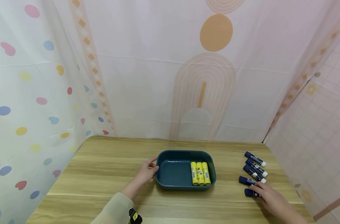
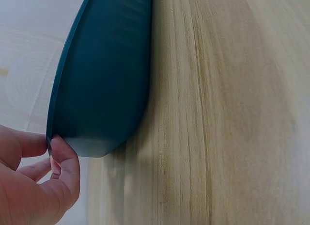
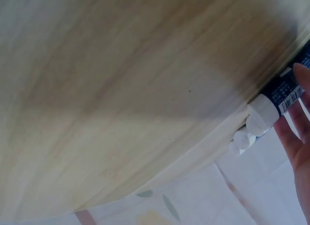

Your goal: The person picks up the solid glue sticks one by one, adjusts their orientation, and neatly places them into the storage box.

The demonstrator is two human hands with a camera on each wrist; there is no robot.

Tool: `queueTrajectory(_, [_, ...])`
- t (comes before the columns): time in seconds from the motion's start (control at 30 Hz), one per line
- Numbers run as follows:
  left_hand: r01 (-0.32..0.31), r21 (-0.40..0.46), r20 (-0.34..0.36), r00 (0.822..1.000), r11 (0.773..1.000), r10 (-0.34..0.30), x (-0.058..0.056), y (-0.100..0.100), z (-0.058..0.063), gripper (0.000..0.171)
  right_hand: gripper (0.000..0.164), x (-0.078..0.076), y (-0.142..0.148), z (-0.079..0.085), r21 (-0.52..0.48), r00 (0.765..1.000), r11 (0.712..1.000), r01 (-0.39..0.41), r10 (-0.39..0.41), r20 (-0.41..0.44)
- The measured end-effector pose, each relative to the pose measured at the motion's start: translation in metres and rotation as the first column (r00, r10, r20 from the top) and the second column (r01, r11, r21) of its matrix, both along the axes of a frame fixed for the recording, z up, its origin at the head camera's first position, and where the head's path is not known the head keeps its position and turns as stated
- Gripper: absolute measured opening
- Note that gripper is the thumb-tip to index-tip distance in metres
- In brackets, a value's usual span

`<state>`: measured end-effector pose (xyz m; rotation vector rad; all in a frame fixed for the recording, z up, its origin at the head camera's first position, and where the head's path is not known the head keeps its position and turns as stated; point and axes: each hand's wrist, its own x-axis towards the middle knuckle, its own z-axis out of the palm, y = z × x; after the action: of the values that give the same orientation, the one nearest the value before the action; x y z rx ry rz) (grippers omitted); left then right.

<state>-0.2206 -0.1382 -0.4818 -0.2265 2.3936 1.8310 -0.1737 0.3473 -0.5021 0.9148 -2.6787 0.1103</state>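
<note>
A dark teal plastic tray (image 1: 174, 174) sits on the table, with three yellow glue sticks (image 1: 200, 173) side by side at its right end. My left hand (image 1: 147, 171) pinches the tray's left rim between thumb and fingers; the left wrist view shows this hand (image 2: 41, 179) at the rim's corner. Over on the right, my right hand (image 1: 268, 194) grips the nearest navy glue stick (image 1: 251, 193). Its white end (image 3: 263, 112) points out past the fingers in the right wrist view. Part of that stick is hidden under the hand.
Several more navy glue sticks (image 1: 255, 159) with white ends lie in a slanting column beyond my right hand, the closest one (image 1: 246, 180) just beside it. The wooden table (image 1: 108, 174) meets patterned curtains (image 1: 142, 93) at the back and both sides.
</note>
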Motion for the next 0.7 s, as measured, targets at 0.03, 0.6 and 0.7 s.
queueTrajectory(0.03, [0.001,-0.004,-0.001,1.0,1.0,-0.001,0.0,0.0,0.0,0.042,0.048,0.0,-0.001,0.0,0.003,1.0,1.0,0.0,0.0,-0.007])
queueTrajectory(0.6, [0.001,-0.019,-0.021,1.0,1.0,-0.002,0.0,0.0,-0.003,0.042,0.067,0.0,-0.048,0.027,-0.441,0.982,0.89,0.112,-0.033,0.184])
queueTrajectory(0.7, [0.002,-0.021,-0.019,1.0,1.0,-0.003,-0.001,0.0,-0.004,0.042,0.058,-0.003,-0.055,0.03,-0.514,0.972,0.846,0.143,-0.022,0.234])
